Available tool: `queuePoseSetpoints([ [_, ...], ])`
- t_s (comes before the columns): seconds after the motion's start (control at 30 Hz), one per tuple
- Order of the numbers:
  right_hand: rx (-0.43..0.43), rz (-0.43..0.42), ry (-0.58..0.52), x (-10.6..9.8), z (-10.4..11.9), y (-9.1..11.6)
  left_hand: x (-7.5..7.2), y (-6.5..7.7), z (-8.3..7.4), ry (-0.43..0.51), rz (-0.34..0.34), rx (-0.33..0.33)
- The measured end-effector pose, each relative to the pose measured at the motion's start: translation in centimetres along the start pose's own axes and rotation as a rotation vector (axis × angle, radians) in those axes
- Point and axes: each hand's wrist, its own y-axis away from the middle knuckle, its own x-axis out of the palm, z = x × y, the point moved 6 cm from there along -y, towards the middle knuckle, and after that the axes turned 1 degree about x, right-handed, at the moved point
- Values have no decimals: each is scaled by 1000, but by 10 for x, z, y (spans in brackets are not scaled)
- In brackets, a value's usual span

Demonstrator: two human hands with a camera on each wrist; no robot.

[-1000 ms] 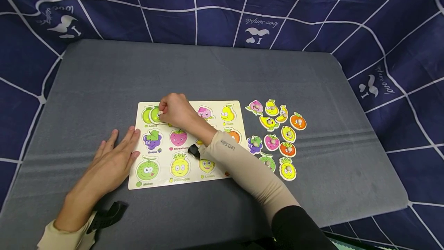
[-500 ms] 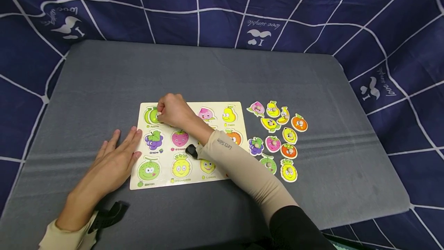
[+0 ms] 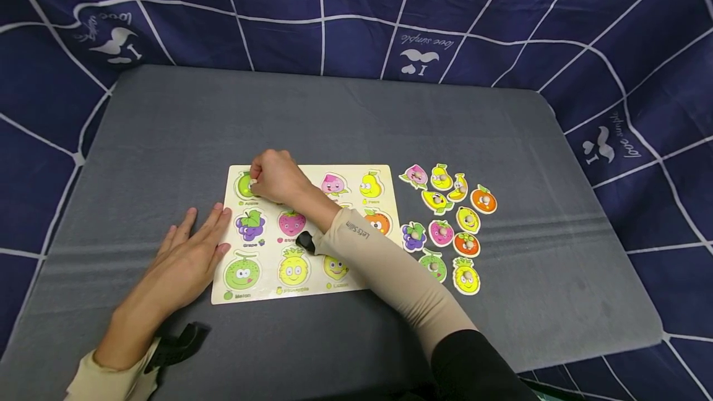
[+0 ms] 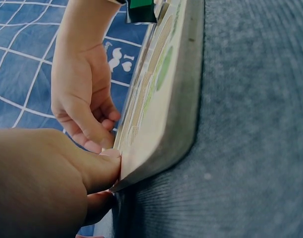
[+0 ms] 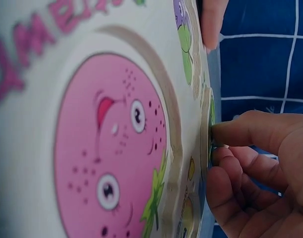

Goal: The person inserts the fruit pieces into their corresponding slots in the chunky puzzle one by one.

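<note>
The right hand [image 3: 278,176] pinches the apple piece [image 3: 244,185], which tilting could jam, while the straight-fingered left hand [image 3: 186,265] touches the board [image 3: 270,265].

In the head view the light is soft and even, and the grey table [image 3: 345,116] is darker toward the bottom centre. The left wrist view is dimmer, the table at right blurred. In the right wrist view, the board's [image 5: 158,22] pink letters [image 5: 30,38] (quite large there, upper left) are out of focus.
</note>
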Motion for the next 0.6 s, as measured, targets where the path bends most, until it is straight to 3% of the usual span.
queuePoseSetpoints([
  [0.6,-19,-11,-3,3,1,-1,-1,-1,-1,-11,-7,-3],
])
